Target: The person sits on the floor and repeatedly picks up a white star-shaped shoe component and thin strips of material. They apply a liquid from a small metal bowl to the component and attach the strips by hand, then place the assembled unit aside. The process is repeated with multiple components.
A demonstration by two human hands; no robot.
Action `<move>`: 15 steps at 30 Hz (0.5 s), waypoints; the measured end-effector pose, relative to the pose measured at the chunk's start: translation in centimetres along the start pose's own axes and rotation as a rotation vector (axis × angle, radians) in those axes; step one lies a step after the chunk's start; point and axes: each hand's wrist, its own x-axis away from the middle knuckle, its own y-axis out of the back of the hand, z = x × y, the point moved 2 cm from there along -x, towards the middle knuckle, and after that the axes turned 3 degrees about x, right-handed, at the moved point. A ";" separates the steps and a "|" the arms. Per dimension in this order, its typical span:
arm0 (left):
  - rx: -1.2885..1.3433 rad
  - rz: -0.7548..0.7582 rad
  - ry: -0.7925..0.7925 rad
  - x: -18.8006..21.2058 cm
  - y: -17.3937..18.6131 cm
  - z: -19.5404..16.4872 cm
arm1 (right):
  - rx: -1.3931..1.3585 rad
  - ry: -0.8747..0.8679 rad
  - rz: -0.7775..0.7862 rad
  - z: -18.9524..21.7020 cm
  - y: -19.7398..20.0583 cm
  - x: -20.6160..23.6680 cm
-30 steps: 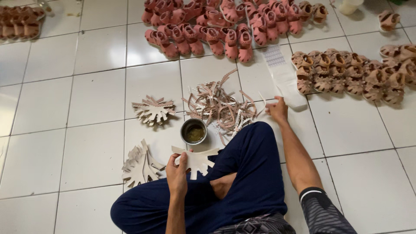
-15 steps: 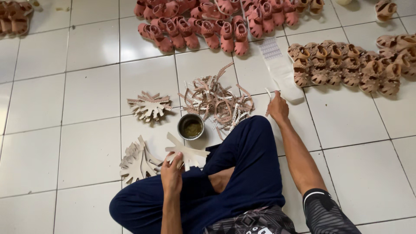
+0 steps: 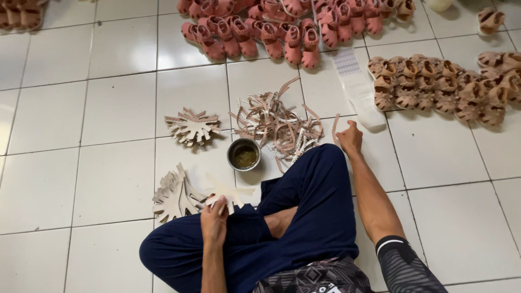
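Leather cutout (image 3: 230, 193) in left hand (image 3: 214, 220), right hand (image 3: 350, 138) pinching strap (image 3: 335, 127) — bare tiles (image 3: 65, 179) left

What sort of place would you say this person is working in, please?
Probably a small shoemaking workshop, worked from the floor: rows of pink sandals and tan sandals on white tiles, a heap of cut straps, and a tin of glue-like liquid.

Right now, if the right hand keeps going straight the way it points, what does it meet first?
Probably the single pale leather strip standing at the right hand's fingertips; past that, the clear plastic bag lying on the white tile floor. Depth is uncertain.
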 end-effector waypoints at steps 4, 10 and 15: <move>0.031 0.031 -0.055 -0.5 -0.6 0.5 | -0.171 0.130 0.101 3.0 -0.7 -0.1; 0.091 0.041 0.022 -0.8 -1.2 0.7 | -0.273 0.654 0.432 11.0 -4.1 5.7; 0.188 0.157 -0.005 0.9 -2.4 0.1 | 0.361 1.021 0.463 15.1 -9.7 11.9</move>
